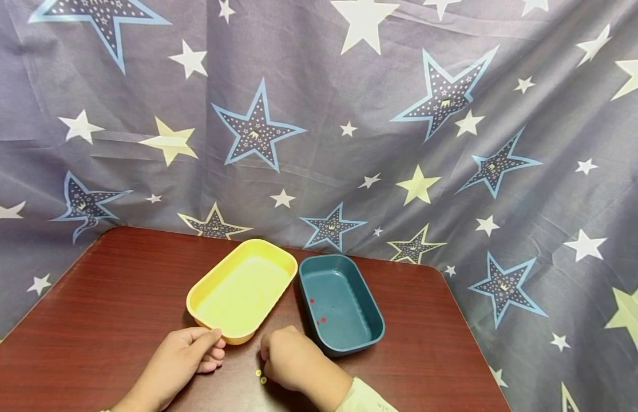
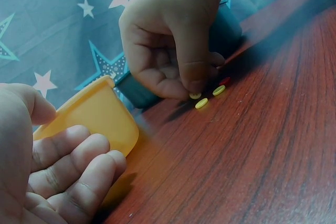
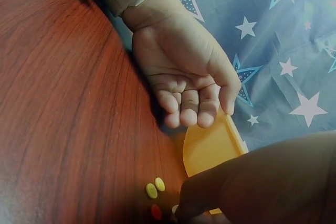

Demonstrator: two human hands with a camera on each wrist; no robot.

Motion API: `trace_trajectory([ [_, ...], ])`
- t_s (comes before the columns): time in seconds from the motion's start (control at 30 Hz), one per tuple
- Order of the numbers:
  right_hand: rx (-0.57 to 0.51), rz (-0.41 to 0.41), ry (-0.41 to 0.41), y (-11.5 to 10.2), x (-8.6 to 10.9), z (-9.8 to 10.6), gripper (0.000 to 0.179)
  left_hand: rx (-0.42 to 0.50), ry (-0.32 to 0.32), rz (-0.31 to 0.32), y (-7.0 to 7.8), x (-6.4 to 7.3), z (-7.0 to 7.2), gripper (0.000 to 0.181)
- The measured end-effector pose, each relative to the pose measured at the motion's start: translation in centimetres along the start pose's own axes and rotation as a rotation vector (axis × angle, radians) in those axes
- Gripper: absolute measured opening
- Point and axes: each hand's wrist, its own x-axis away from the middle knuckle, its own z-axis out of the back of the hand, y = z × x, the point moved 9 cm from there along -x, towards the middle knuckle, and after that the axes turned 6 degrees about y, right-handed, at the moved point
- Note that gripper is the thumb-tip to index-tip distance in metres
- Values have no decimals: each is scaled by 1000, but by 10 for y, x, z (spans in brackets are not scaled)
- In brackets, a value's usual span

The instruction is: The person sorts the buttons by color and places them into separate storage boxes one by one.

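In the head view my left hand holds the near corner of a yellow plastic tray at its rim, between thumb and forefinger. The other left fingers curl loosely outside the tray wall. My right hand is lowered to the tabletop between that tray and a dark teal tray. Its thumb and forefinger pinch a small yellow button, seen at the thumb tip in the left wrist view. Right beside it on the wood lie two more yellow buttons and a red button.
Small red buttons lie inside the teal tray, along its left side. Both trays stand side by side towards the back of the brown wooden table. A star-patterned grey curtain hangs right behind the table's far edge.
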Motion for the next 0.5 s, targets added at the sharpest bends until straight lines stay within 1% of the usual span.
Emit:
trace_trajectory([
  [0.27,-62,18,2,0,0,9,19,6,6,-2,0,1,0,39],
  [0.5,-127,60,17,4,-5,14,16,-2,-12,-16,0,-1,0,41],
])
